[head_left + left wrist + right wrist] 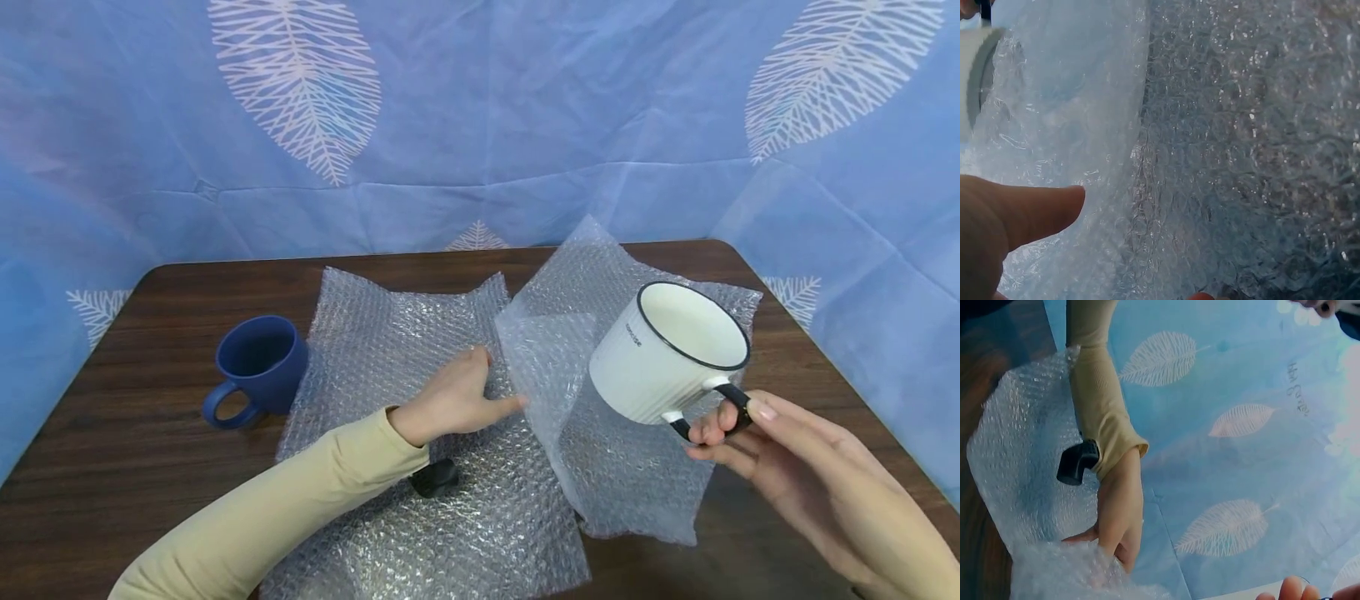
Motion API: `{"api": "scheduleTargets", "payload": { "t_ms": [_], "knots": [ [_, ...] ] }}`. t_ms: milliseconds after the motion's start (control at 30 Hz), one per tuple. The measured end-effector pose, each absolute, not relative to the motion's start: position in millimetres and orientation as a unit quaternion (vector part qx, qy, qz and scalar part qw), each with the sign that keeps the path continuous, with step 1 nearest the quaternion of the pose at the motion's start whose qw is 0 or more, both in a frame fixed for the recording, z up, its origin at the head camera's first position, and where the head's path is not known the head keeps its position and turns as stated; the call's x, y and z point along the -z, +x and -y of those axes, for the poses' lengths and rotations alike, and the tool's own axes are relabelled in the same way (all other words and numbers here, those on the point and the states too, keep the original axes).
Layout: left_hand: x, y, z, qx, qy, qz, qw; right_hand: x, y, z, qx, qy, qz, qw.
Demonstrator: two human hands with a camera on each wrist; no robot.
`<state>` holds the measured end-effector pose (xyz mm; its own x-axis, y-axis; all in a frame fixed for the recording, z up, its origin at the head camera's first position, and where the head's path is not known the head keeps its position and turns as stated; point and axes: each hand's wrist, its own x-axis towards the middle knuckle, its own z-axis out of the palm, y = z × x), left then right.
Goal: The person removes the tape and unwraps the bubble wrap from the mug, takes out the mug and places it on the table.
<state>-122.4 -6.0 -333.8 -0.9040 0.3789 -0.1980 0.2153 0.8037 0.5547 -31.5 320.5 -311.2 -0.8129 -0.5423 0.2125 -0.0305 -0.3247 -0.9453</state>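
Note:
My right hand [817,483] holds a white mug [637,375] by its black handle [738,404], pinched between thumb and fingers. The mug is tilted and raised above the right sheet of bubble wrap [637,483]. My left hand [457,400] is over the left sheet of bubble wrap [397,333], near where the two sheets meet. Its thumb [1047,209] sticks out towards the right sheet; most of its fingers are out of the left wrist view. In the right wrist view, bubble wrap partly hides the left hand's fingers.
A blue mug [273,379] stands on the brown wooden table [150,400], just left of the left sheet. A black device [435,477] sits at the left wrist. Behind the table hangs a blue cloth [555,108] with white leaf prints.

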Motion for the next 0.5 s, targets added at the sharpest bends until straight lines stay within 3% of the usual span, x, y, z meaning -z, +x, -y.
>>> {"api": "scheduleTargets", "payload": {
  "t_ms": [267, 500],
  "knots": [
    [334.2, -122.7, 12.4, -0.268, 0.181, -0.936, 0.139, 322.5, -14.2, -332.5, 0.76, -0.31, -0.543, 0.179],
    [328.0, -120.6, 23.6, -0.252, 0.175, -0.943, 0.13, 346.4, -3.0, -356.8, 0.779, -0.274, -0.526, 0.202]
  ]
}}
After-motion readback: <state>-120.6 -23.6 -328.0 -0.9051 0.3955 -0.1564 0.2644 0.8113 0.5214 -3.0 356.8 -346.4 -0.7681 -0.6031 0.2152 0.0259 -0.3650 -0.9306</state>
